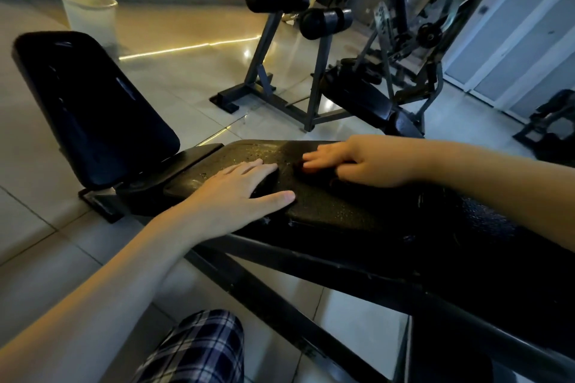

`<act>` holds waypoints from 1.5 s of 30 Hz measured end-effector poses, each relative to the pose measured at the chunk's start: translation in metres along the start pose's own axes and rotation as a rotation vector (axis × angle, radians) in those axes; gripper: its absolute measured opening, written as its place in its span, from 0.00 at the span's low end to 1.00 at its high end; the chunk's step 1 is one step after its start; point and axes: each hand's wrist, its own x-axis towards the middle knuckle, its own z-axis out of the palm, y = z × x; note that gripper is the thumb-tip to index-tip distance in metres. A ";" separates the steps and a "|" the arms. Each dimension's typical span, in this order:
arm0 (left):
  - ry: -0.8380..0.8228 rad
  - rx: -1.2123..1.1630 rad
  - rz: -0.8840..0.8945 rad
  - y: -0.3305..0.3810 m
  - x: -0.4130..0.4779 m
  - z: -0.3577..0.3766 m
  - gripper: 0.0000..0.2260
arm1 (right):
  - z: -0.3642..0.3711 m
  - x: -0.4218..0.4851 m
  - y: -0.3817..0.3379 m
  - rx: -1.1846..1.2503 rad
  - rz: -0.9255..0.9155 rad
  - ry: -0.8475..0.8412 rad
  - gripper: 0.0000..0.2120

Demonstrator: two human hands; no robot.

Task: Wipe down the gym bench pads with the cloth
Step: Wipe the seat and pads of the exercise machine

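Note:
A black gym bench runs across the view. Its flat seat pad [326, 205] is speckled with droplets, and the tilted back pad [93, 109] rises at the left. My left hand [239, 193] lies flat on the seat pad with straight fingers. My right hand [357, 165] presses a dark cloth [314, 172], reddish at one edge, onto the pad a little further right. Most of the cloth is hidden under the fingers and hard to tell from the dark pad.
A pale plastic bin [88, 11] stands on the tiled floor behind the back pad. A grey machine frame [314, 78] with black roller pads and another dark bench [367, 102] stand beyond. My checked trouser knee [199, 351] is below.

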 end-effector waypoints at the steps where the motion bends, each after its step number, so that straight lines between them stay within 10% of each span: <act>1: -0.001 -0.005 0.002 0.000 -0.001 0.000 0.43 | -0.004 0.016 0.005 -0.027 0.044 0.017 0.24; 7: -0.020 0.002 -0.022 0.001 0.000 -0.006 0.44 | -0.019 0.065 0.022 -0.121 0.183 0.088 0.23; 20: -0.079 -0.129 -0.013 -0.011 0.009 -0.020 0.32 | 0.013 -0.070 -0.009 0.059 -0.218 -0.088 0.28; 34: -0.091 -0.083 -0.127 -0.017 -0.003 -0.016 0.51 | -0.014 0.086 0.008 -0.148 0.165 0.047 0.23; 45: -0.013 0.074 -0.117 -0.026 -0.001 0.006 0.46 | 0.013 -0.058 -0.026 -0.016 -0.202 -0.134 0.29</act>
